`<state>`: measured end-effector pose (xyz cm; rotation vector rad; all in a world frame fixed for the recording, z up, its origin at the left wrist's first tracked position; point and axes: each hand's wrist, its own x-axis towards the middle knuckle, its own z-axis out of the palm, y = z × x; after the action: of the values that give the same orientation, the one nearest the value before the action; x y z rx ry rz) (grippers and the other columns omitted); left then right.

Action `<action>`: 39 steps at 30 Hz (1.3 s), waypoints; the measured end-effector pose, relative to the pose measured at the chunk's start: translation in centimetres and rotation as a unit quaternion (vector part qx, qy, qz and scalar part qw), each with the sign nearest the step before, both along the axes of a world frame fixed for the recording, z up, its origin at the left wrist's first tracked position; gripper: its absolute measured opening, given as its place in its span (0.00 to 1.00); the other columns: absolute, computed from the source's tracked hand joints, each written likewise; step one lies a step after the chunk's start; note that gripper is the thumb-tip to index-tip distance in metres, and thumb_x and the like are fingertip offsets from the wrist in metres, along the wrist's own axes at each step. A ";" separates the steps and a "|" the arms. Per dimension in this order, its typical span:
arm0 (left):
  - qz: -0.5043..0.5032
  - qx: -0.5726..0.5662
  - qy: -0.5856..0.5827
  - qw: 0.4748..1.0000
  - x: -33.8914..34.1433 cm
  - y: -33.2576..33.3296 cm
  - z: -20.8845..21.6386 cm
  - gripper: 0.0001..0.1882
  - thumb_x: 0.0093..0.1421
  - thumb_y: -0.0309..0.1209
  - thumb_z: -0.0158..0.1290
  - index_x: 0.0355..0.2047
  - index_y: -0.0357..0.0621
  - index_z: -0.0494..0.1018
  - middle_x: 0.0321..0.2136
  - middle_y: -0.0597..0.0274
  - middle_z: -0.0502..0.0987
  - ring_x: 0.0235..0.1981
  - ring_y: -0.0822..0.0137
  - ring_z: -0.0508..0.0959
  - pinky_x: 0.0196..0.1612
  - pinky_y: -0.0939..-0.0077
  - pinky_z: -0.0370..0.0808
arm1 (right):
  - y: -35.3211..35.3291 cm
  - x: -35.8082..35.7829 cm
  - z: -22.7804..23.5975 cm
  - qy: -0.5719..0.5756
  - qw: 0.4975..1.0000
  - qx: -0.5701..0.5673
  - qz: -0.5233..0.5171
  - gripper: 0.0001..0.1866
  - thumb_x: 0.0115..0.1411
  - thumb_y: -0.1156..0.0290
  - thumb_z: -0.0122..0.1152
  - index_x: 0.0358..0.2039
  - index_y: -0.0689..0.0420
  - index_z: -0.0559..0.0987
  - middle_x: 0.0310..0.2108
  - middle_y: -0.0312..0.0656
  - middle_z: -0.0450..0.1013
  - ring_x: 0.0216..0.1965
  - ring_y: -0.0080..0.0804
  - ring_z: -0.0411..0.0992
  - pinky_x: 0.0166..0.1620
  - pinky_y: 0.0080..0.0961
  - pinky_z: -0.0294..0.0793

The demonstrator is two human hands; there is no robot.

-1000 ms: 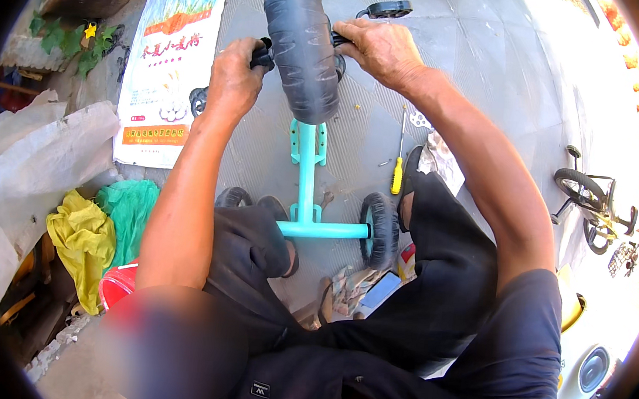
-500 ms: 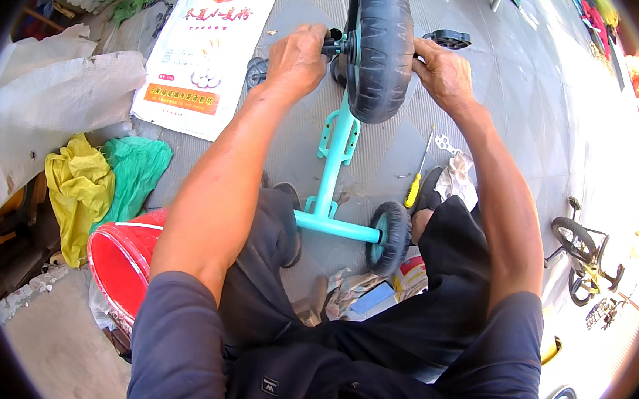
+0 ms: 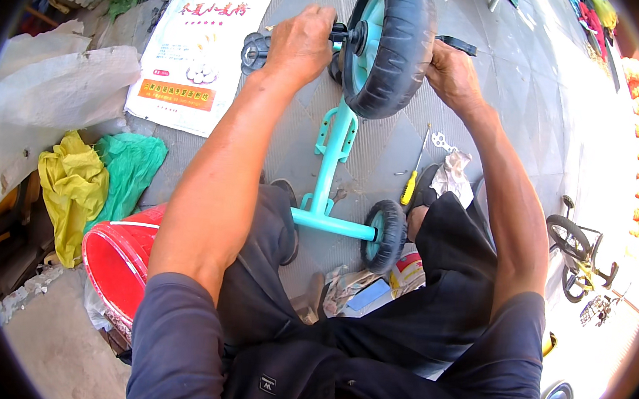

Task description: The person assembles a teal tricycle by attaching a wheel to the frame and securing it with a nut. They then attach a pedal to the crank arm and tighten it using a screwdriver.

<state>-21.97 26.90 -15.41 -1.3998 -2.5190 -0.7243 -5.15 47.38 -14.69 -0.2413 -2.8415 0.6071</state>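
A turquoise tricycle frame (image 3: pixel 329 172) stands between my legs, its big black front wheel (image 3: pixel 394 60) tilted at the far end. My left hand (image 3: pixel 301 44) is closed around the black pedal crank (image 3: pixel 338 32) left of the wheel; a round black pedal (image 3: pixel 255 53) shows beyond its knuckles. On the wheel's other side my right hand (image 3: pixel 455 75) is closed on the crank by the right pedal (image 3: pixel 458 44). The wheel partly hides its fingertips. A small rear wheel (image 3: pixel 385 236) rests near my right foot.
A yellow screwdriver (image 3: pixel 413 178), a flat metal spanner (image 3: pixel 443 142) and crumpled paper (image 3: pixel 453 175) lie by my right foot. A red bucket (image 3: pixel 119 260), yellow cloth (image 3: pixel 72 197) and green bag (image 3: pixel 130 175) are at left. A printed white sack (image 3: pixel 196 50) lies far left; a small bicycle (image 3: pixel 582 251) stands right.
The front wheel has turned and leaned right, showing more of its turquoise hub. Both hands moved with it, still on the cranks. The left pedal now shows more fully.
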 end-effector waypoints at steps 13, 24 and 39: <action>0.028 -0.044 -0.114 0.992 0.1 -0.9 -2.7 0.12 0.48 0.19 0.52 0.35 0.40 0.71 0.34 0.49 0.75 0.38 0.44 0.75 0.41 0.54 0.72 | -1.7 -1.3 0.2 -0.019 0.989 0.145 -0.001 0.17 0.55 0.67 0.60 0.46 0.55 0.76 0.39 0.43 0.74 0.38 0.45 0.74 0.41 0.38 0.74; -0.004 0.007 -0.105 0.994 0.7 -0.3 -0.7 0.18 0.48 0.23 0.62 0.40 0.40 0.72 0.35 0.51 0.76 0.38 0.49 0.77 0.42 0.60 0.73 | 1.0 -0.5 -0.7 0.013 0.999 0.042 0.025 0.13 0.54 0.70 0.59 0.41 0.57 0.77 0.36 0.45 0.74 0.35 0.47 0.73 0.40 0.37 0.73; -0.044 0.053 -0.162 0.984 0.4 -0.2 -1.1 0.17 0.48 0.20 0.60 0.39 0.37 0.71 0.33 0.52 0.75 0.36 0.55 0.77 0.42 0.66 0.73 | 0.9 0.0 -1.0 -0.009 0.995 -0.101 -0.023 0.17 0.54 0.73 0.62 0.46 0.57 0.78 0.36 0.45 0.75 0.35 0.40 0.73 0.43 0.30 0.72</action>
<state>-21.60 26.71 -16.51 -1.4686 -2.6148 -1.1710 -5.20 48.31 -15.71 -0.3461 -2.7820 0.8885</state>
